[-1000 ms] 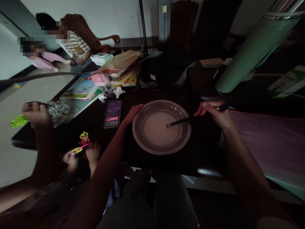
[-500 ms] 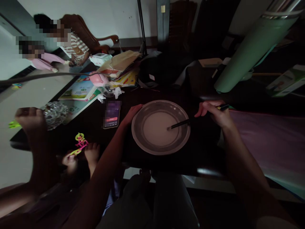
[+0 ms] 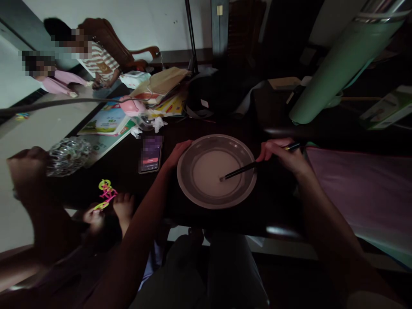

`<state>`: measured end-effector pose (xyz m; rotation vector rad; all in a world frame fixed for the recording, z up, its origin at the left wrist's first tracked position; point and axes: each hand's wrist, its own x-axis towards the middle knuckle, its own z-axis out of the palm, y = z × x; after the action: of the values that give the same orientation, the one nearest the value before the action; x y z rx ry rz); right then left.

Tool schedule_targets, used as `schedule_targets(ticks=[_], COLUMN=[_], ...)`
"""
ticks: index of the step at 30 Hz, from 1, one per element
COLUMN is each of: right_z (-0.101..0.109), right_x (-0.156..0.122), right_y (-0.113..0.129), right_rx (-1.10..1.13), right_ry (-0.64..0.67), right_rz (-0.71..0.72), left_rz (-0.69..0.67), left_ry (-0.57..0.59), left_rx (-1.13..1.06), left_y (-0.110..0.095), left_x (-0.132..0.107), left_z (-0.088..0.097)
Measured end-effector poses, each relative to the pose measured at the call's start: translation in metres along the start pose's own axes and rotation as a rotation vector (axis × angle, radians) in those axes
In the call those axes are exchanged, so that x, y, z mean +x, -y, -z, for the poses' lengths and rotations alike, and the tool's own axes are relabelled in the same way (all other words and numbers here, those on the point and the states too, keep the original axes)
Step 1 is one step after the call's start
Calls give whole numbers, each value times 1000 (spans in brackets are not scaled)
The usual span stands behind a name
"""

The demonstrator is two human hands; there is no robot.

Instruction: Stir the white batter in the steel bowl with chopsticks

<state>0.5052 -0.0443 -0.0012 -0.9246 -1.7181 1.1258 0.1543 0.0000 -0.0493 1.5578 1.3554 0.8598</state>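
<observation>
A round metal bowl (image 3: 189, 189) with pale liquid in it stands on the dark table in front of me. My left hand (image 3: 177, 153) rests against the bowl's left rim, fingers curled on the edge. My right hand (image 3: 280, 155) is closed round dark chopsticks (image 3: 240, 171), just right of the bowl. Their tips dip into the liquid near the bowl's middle.
A phone (image 3: 149, 159) lies left of the bowl. Books and papers (image 3: 161, 92) pile at the table's back. Another person's fist (image 3: 24, 171) holds crumpled foil (image 3: 69, 154) at the left. Small hands (image 3: 124, 206) hold a pink-green toy (image 3: 105, 194). Two people sit far left.
The chopstick tips have slid slightly left and toward me in the liquid. The other person's fist with the foil has dropped lower and to the left.
</observation>
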Motion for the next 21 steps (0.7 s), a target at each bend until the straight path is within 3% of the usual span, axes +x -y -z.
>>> schedule_targets(ticks=[2,4,8,10,16,21], right_z=[-10,-15,-2,4,-11,0], right_x=[2,3,3,1,3,2], right_y=[2,3,0,-2,3,0], right_rx=[-51,-115,-97,-34,-79,-62], right_ry=[90,96,-98,-121,101,-115], right_rz=[-15,-11,20,18,-16,10], left_rz=[10,7,-16,-18,-15,15], left_ry=[14,10,-5,-10,7,14], left_rx=[-10,-5,23,35,-19,-86], left_y=[0,-1,-5,-5,-1,0], left_x=[0,-1,-2,-2,-1,-3], left_z=[0,-1,-1,-1,0,-1])
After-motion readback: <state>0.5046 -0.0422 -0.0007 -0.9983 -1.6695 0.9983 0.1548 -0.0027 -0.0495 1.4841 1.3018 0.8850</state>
